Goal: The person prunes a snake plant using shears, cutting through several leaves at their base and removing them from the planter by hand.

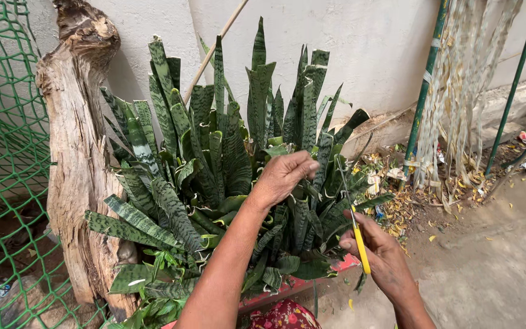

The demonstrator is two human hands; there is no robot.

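A dense snake plant (226, 158) fills the middle of the view, its stiff, sword-shaped leaves mottled in dark and pale green bands, many with blunt, squarely cut tips. The left hand (284, 175) reaches in from six o'clock and is curled closed, fingertips pinched on a leaf near the centre of the clump, just right of the plant's middle. The right hand (380, 251), at about five o'clock from the plant, is clenched around the yellow plastic handle of a pair of scissors (353, 213), whose thin, dark metal blades slant up toward the pinched leaf, close to the left hand's fingertips. The plant sits in a red planter (312, 281), only its smooth rim showing beneath the lowest leaves. At nine o'clock stands a weathered tree stump (77, 158), pale, cracked and fibrous, with a gnarled top. Beyond it hangs green mesh netting (1, 122) in a diamond weave. Behind is a rough plastered wall (372, 42); at two o'clock green metal poles (427, 79) and dry, straw-coloured hanging strips (464, 91) drop to dusty ground strewn with dry yellow leaf litter (403, 207).
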